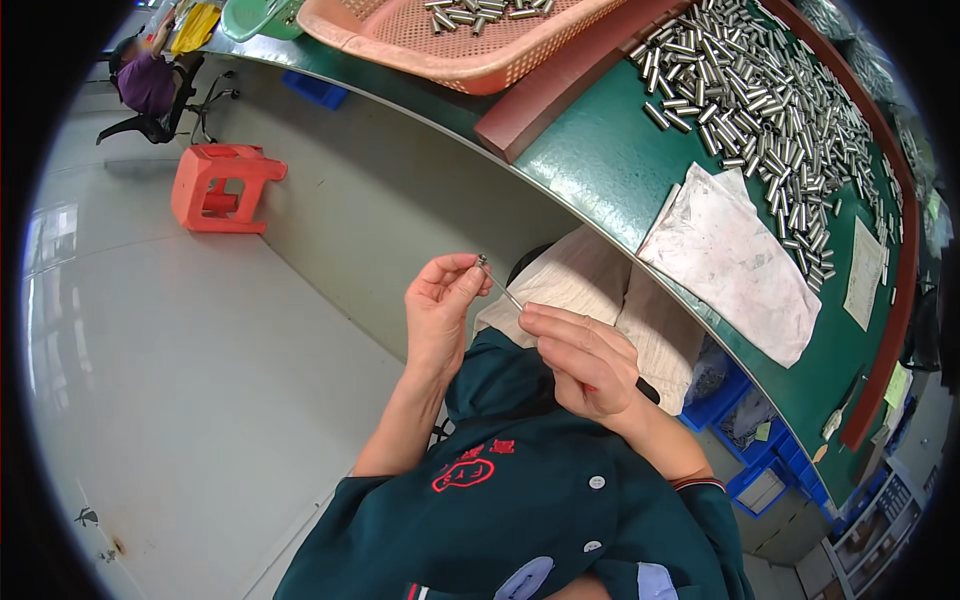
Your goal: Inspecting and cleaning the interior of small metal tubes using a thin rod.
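My left hand (440, 305) is closed, pinching a small metal piece (482, 261) between thumb and fingertips. A thin metal rod (504, 292) slants from that piece to my right hand (592, 362), whose thumb and fingers close on its other end. Whether the rod's tip is inside the piece or only touching it, I cannot tell. Both hands are in front of my body, over my lap and off the table. On the green table (580, 170) at the right, many short shiny metal tubes (750, 100) lie in a loose heap. A stained white cloth (735, 265) lies beside them.
A pink plastic basket (400, 45) with metal tubes sits at the far table edge, beside a brown-red bar (540, 105). Blue bins (750, 480) stand below the table at right. A red stool (225, 190) and a seated person (147, 80) are far left.
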